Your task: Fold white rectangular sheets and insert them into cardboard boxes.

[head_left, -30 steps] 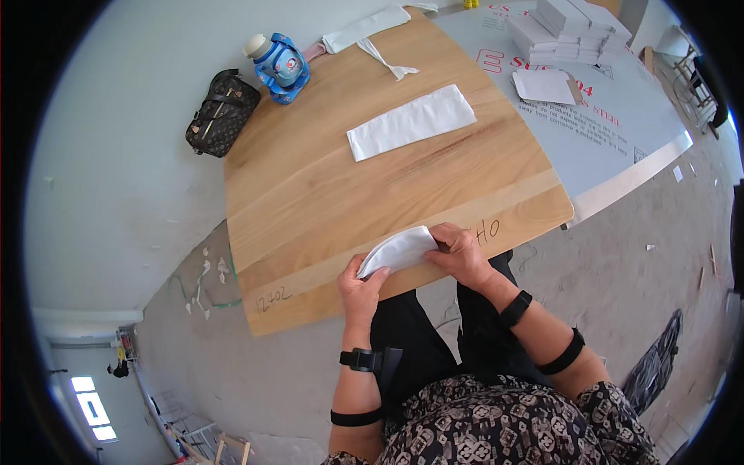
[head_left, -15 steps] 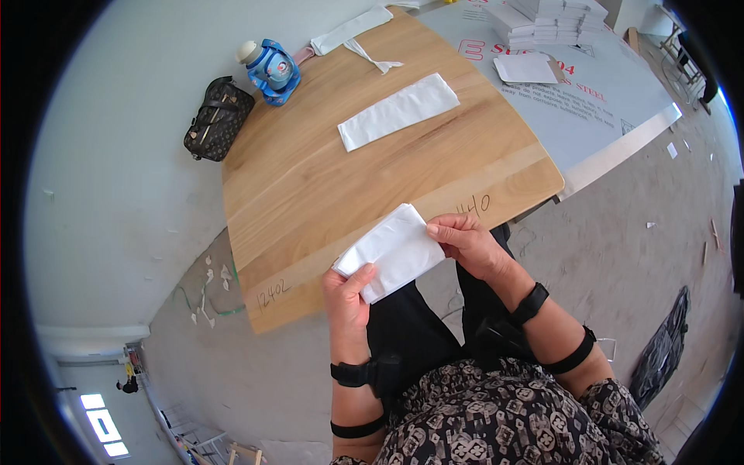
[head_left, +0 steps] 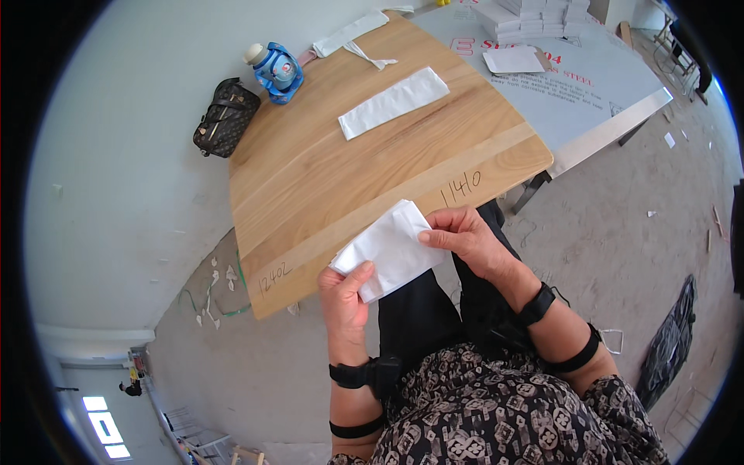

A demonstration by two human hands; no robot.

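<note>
A small stack of thin, white, paper-like sheets [head_left: 391, 252] is held between my hands over the table's near edge. My left hand [head_left: 346, 294] grips its lower left corner, thumb on top and fingers underneath. At the right edge my right hand [head_left: 463, 239] pinches the stack between thumb and forefinger. The top sheet looks creased, and whether the sheets are folded or bag-shaped I cannot make out. Farther back on the wooden table [head_left: 310, 209] lies a long flat white strip of similar material [head_left: 394, 103].
A blue bottle with a white lid [head_left: 277, 74] and a dark patterned handbag [head_left: 226, 118] stand along the wall on the left. More white strips [head_left: 353, 35] lie at the far edge. A grey-covered table [head_left: 558, 108] at right bears stacked white packs [head_left: 535, 19] and a white card [head_left: 513, 60].
My right thumb has slid slightly left and down over the stack's edge. The view has shifted a little, and both hands keep their hold.
</note>
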